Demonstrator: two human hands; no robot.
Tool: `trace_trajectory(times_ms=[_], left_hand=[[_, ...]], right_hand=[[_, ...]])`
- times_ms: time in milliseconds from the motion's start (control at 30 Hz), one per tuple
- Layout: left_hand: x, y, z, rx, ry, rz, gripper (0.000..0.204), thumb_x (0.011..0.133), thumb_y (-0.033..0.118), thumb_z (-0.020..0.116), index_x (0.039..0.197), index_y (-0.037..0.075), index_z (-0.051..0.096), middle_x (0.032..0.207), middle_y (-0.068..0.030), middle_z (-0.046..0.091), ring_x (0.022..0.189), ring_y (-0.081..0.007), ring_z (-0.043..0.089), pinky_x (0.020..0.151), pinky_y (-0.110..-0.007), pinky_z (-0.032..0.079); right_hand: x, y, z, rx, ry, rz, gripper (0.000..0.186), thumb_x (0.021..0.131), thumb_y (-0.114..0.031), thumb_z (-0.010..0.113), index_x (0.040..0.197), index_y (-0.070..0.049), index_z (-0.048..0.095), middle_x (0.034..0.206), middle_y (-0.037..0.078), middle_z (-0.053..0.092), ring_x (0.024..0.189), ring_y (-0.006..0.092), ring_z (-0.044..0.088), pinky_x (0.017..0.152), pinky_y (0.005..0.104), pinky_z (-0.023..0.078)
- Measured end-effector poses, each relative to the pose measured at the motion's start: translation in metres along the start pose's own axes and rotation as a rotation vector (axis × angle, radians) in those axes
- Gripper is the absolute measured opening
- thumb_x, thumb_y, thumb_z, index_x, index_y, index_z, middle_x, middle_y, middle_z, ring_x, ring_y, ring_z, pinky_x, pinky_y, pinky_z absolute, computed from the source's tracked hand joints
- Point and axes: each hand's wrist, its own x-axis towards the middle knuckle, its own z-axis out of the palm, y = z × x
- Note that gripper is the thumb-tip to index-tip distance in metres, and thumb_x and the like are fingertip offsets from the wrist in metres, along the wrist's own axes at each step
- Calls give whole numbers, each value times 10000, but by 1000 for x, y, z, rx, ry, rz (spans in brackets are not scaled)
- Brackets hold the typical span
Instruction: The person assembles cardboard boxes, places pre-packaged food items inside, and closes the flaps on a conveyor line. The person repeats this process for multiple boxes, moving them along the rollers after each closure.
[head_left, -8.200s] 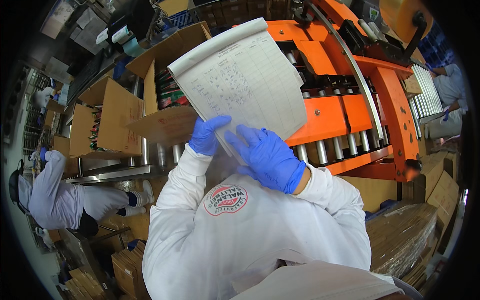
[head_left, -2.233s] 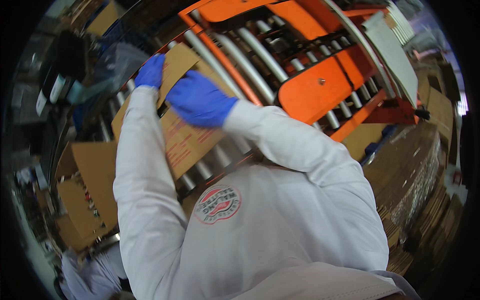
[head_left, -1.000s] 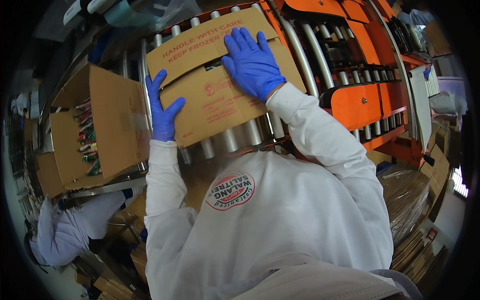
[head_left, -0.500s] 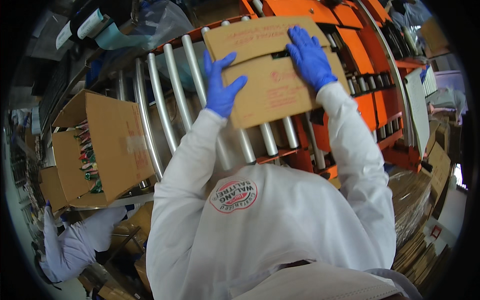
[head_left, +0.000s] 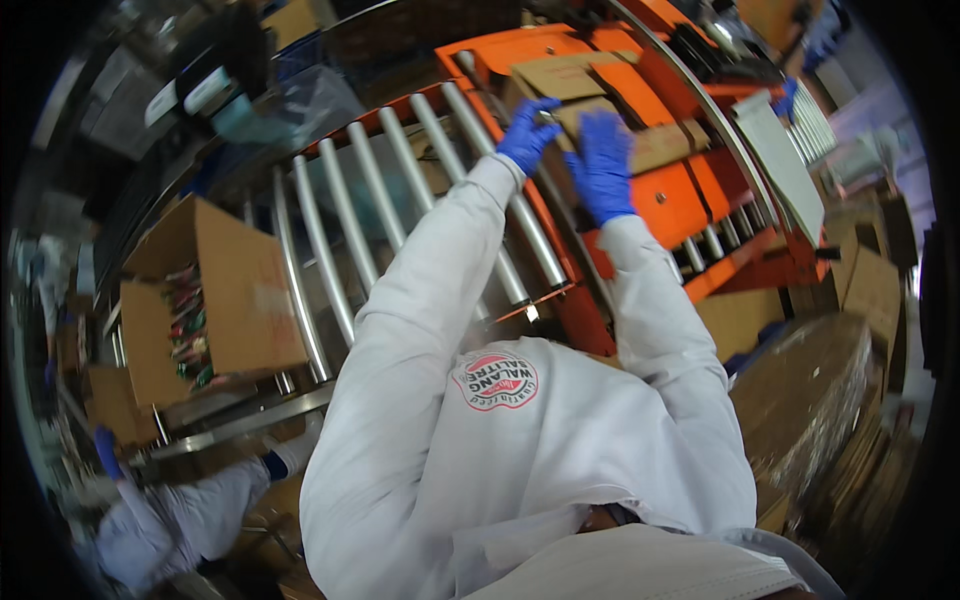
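Note:
A brown cardboard box (head_left: 562, 78) lies partly inside the orange carton-sealing machine (head_left: 683, 205), with orange parts of the machine across its top. My right hand (head_left: 603, 165), in a blue glove, is spread at the box's near end, its fingers stretched out. My left hand (head_left: 528, 137), also blue-gloved, is beside the box's left side with thumb and fingers apart. Whether either palm presses on the cardboard I cannot tell. Neither hand is wrapped round anything.
Metal rollers (head_left: 375, 185) of a conveyor lead up to the machine from the left. An open carton (head_left: 250, 300) of small colourful packs stands at their left end. A co-worker (head_left: 185, 515) in white is at lower left. Plastic-wrapped cardboard (head_left: 805, 400) stands at right.
The box has moved right, off the rollers and into the orange machine. Both hands have followed it rightward, and the left hand has come away from the box's top left corner.

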Motion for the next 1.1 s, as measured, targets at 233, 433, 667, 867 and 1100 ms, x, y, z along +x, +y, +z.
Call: trace_trajectory(times_ms=[233,433,667,867,1100], left_hand=[[-146,187,-82,1143,-101,69,404,852,161,589,1252,190,544,795,-89,587,765,-244,599,695,-344,479],[-293,317,-164,2290,698,-63,492,788,377,633,1218,145,574,947,-97,647,836,-263,616,758,-397,455],[-304,293,-206,1934,601,-220,288,803,412,605,746,140,682,622,-119,609,541,-308,585,533,-403,450],[-230,258,-134,1696,379,120,328,825,346,587,602,108,563,551,-110,542,512,-307,544,505,-412,424],[-236,324,-80,1059,-146,533,188,722,178,695,859,72,623,875,-91,593,797,-280,569,668,-388,478]], right_hand=[[20,112,1,-332,-127,238,816,816,-474,571,1473,-259,138,1536,100,111,1407,324,109,1030,660,92],[23,189,14,-466,-487,332,667,821,-236,558,1420,-347,286,1489,-15,285,1354,204,296,1043,635,118],[85,93,-23,-188,-562,401,564,836,-128,493,1372,-278,407,1207,66,598,1153,253,539,1054,521,225],[147,-146,-22,856,-426,-268,392,895,-191,543,1278,-116,512,1265,100,504,1238,219,430,1028,325,332],[210,-245,46,843,-546,-417,523,836,-366,634,1255,-71,527,1245,162,549,1171,294,512,997,349,391]])
